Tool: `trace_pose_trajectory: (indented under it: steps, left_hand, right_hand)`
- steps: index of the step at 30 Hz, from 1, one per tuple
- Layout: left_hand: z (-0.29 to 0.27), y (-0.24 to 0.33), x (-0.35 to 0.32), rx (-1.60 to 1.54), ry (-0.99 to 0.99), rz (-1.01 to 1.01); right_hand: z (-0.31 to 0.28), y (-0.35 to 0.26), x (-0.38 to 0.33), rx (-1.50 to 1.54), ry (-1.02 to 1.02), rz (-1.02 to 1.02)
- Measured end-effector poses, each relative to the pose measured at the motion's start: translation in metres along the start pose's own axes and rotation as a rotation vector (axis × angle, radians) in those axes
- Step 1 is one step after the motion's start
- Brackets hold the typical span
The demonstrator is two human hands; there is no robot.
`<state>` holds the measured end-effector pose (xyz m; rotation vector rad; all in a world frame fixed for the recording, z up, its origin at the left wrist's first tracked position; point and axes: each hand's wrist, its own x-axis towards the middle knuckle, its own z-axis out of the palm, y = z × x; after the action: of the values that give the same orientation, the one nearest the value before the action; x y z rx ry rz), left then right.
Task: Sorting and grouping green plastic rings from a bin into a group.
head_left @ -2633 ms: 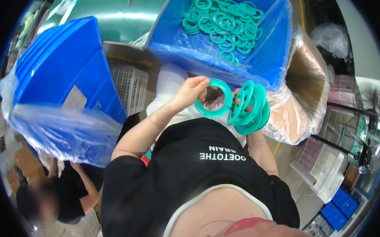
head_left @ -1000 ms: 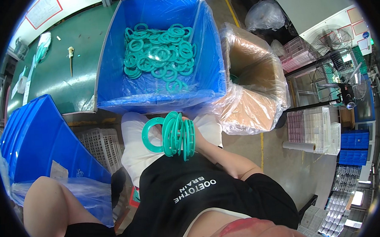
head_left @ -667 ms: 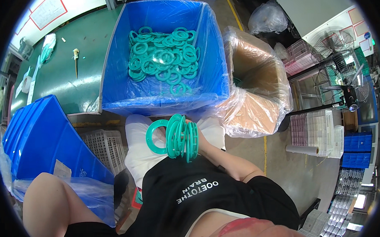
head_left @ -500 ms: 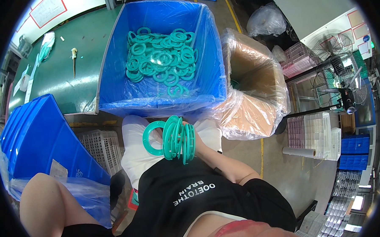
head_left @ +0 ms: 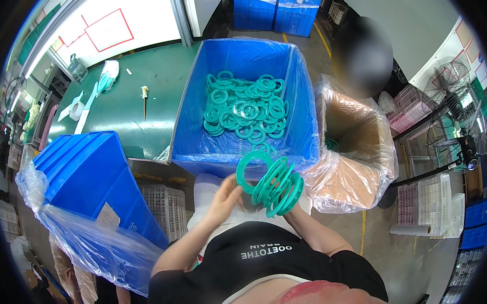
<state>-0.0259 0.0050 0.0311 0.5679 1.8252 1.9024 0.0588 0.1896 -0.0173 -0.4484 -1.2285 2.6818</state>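
Observation:
My right hand is wrapped round a bunch of flat green plastic rings, which hides most of its fingers. One green ring fans out from the left of the bunch. My left hand is at that ring's left edge, fingers apart and fingertips close to or touching the rim. Both hands are over my lap, just in front of a blue plastic bin lined with clear film. Inside the bin lies a heap of many similar rings.
Left of the bin is a green table with a tape roll and a brush. A blue bin leans at my left. A film-lined carton adjoins on the right. Two other people are partly visible, one at lower left.
My left hand has come from the lower left to the fanned-out ring. The ring bunch in my right hand appears farther right, and the whole view has shifted.

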Motion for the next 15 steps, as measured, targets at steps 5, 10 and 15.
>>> trace_pose_trajectory:
  steps: [5, 10, 15]
  left_hand:
    - [0.019, 0.002, -0.005, -0.3, 0.029, -0.233]
    - [-0.009, -0.002, 0.001, -0.316, 0.047, -0.281]
    - [-0.016, -0.003, -0.009, -0.344, -0.073, -0.324]
  right_hand:
    - [-0.002, 0.007, -0.001, 0.006, 0.081, 0.024]
    - [0.024, -0.023, -0.013, 0.062, -0.054, 0.149]
    - [0.0, -0.035, -0.002, -0.142, -0.311, 0.238]
